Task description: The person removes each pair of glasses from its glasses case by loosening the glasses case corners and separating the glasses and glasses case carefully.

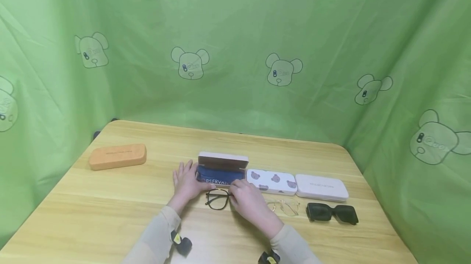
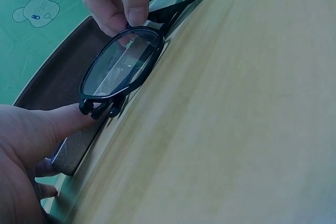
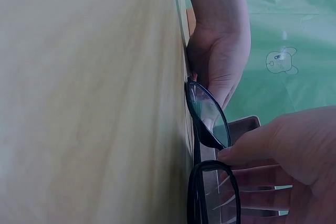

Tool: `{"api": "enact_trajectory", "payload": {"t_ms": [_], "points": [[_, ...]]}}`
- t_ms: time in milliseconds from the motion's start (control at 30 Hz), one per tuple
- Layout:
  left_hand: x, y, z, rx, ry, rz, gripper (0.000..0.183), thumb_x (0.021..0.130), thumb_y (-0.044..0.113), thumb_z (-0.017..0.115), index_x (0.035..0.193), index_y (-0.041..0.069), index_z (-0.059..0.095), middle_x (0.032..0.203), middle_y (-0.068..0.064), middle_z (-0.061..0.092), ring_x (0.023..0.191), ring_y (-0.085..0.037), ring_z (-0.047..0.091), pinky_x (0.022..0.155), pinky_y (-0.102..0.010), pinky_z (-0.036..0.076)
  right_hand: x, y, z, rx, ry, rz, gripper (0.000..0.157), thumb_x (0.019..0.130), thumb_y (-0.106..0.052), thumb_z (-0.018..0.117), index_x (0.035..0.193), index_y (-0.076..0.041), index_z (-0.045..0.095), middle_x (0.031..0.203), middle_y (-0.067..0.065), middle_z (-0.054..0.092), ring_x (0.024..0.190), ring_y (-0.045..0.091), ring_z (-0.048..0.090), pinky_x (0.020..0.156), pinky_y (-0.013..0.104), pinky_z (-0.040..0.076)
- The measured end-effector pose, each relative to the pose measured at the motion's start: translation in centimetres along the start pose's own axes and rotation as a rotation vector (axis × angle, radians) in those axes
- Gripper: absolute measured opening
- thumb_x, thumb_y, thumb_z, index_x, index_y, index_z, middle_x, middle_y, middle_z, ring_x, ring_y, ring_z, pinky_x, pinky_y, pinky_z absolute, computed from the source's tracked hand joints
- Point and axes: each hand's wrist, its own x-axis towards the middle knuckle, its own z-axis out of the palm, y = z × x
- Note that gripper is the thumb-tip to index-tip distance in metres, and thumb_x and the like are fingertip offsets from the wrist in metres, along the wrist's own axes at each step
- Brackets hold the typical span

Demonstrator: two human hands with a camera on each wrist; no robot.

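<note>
A glasses case (image 1: 223, 159) stands with its lid up, a dark blue cloth (image 1: 220, 175) with white lettering inside it. My left hand (image 1: 188, 184) holds the case's left end, thumb along the front and fingers round the side. Just in front of the case is a pair of black-framed eyeglasses (image 1: 217, 199). Thumb and fingers of my right hand (image 1: 250, 202) pinch these eyeglasses (image 2: 123, 64) near the bridge in the left wrist view. The left thumb lies right at the hinge of one lens. In the head view my right hand hides the other lens.
To the right stand a bear-print case (image 1: 271, 181) and a pale pink case (image 1: 321, 187), both closed. In front of them lie thin gold-framed eyeglasses (image 1: 288, 206) and black sunglasses (image 1: 332, 213). An orange case (image 1: 117, 156) lies at the far left of the wooden table (image 1: 92, 215).
</note>
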Motion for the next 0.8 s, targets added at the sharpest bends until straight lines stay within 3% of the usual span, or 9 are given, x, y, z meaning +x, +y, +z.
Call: {"api": "enact_trajectory", "payload": {"t_ms": [800], "points": [[-0.1, 0.2, 0.0, 0.003, 0.003, -0.010, 0.106, 0.060, 0.046, 0.088, 0.145, 0.005, 0.041, 0.158, -0.021, 0.028, 0.149, -0.046, 0.008, 0.119, -0.065, -0.004, 0.2, 0.6, -1.1, 0.040, 0.055, 0.018, 0.015, 0.077, -0.016, 0.078, 0.089, -0.011, 0.072, 0.093, 0.001, 0.071, 0.085, 0.019, 0.067, 0.078, 0.033, 0.058]]}}
